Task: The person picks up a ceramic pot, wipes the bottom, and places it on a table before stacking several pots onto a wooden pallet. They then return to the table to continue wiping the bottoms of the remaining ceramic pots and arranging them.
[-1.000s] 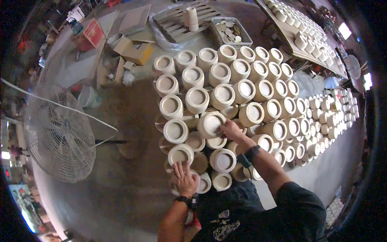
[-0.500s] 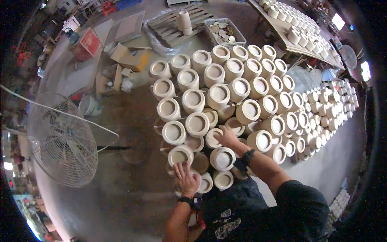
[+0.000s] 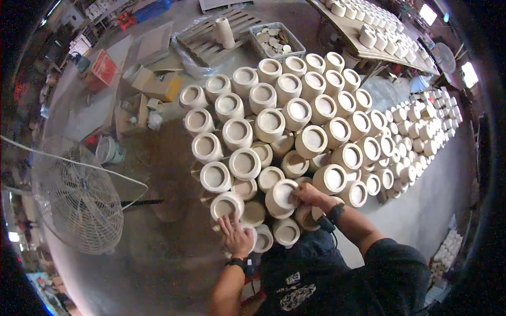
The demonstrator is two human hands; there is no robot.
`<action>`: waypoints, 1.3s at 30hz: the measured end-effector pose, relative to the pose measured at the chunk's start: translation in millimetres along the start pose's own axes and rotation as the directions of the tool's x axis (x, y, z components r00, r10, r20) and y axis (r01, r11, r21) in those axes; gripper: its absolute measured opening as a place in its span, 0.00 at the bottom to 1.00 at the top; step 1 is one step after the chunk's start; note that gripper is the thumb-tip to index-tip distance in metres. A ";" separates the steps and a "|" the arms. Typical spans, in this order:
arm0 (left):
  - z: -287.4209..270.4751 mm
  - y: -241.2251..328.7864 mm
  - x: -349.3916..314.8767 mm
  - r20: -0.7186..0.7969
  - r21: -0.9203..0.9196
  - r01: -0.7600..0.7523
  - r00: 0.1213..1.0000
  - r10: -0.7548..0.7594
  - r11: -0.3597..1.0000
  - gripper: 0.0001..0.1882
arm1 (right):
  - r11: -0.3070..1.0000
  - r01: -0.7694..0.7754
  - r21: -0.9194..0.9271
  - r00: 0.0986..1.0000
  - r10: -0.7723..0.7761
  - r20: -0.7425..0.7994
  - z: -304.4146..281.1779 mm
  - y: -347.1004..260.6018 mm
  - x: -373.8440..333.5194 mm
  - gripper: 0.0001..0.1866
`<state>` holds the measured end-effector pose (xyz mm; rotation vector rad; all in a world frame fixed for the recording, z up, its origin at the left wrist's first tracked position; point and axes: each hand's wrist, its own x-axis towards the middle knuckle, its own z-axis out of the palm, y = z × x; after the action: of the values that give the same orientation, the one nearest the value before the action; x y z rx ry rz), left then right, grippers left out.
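Right hand [image 3: 310, 195] has a curled grip on the right edge of one cup [image 3: 279, 199]; whether that cup is raised or resting, I cannot tell. Left hand [image 3: 238, 241] lies with fingers spread at the near-left cup [image 3: 227, 203], clasping nothing that shows. Largest around them is the stack [image 3: 270, 120], pale cups in rows, recessed round faces up, running off to the right. Left of it, well apart, stands the fan [image 3: 79, 205]; past its far edge are the pallet [image 3: 203, 41] and the tub [image 3: 295, 53] of small pale pieces. Half a second ago the right hand was on the next cup [image 3: 271, 178], just beyond; that one now stands free of it, while the left hand has stayed put. Handling, I judge, has passed to the nearer cup.
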<state>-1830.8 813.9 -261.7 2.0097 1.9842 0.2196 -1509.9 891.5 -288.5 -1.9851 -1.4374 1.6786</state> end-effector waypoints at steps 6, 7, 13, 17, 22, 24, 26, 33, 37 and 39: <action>-3.3 -7.3 -3.5 0.003 0.058 0.003 1.000 -0.003 0.998 0.36 | 0.904 -0.005 0.427 0.972 0.104 -0.211 -10.8 -46.1 9.4 0.16; -4.2 -3.8 -2.5 0.003 0.054 -0.014 1.000 0.014 0.998 0.36 | 0.875 0.061 0.479 0.962 0.077 -0.262 -17.4 -41.4 19.4 0.16; 3.2 9.4 5.6 -0.018 -0.025 -0.089 0.996 0.089 0.996 0.35 | 0.973 -0.082 0.214 0.906 0.162 -0.390 -26.2 20.6 138.8 0.19; 2.4 -9.9 -4.4 -0.015 -0.024 -0.036 0.999 0.035 0.999 0.35 | 0.909 0.006 0.417 0.941 0.136 -0.310 1.1 -24.0 113.6 0.24; 4.0 -0.7 3.2 -0.003 -0.010 -0.041 0.999 0.041 0.999 0.36 | 0.952 0.044 0.303 0.948 0.056 -0.313 -20.8 2.5 108.1 0.27; 1.2 -6.1 0.0 -0.014 0.008 -0.034 0.999 0.034 0.999 0.36 | 0.913 0.065 0.403 0.901 0.119 -0.416 -33.3 -19.2 79.6 0.26; 0.6 -2.7 1.1 -0.005 -0.005 -0.027 1.000 0.027 1.000 0.36 | 0.838 0.008 0.545 0.864 0.269 -0.425 -51.4 -4.3 74.8 0.26; 7.3 -7.2 -0.9 -0.016 -0.012 -0.066 0.998 0.065 0.998 0.36 | 0.775 0.024 0.632 0.798 0.366 -0.479 -74.1 79.4 127.7 0.24; 2.8 -4.5 -1.5 0.015 -0.015 -0.048 0.999 0.048 0.999 0.36 | 0.621 0.138 0.772 0.797 0.393 -0.459 -76.1 72.1 147.1 0.18; -0.6 -16.7 -8.0 0.016 0.005 -0.010 1.000 0.010 1.000 0.37 | 0.659 0.105 0.745 0.808 0.380 -0.449 -54.1 36.3 135.6 0.17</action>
<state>-1847.0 806.0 -265.7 2.0184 1.9670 0.2003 -1458.5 996.0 -383.9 -1.8484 -0.2674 1.2096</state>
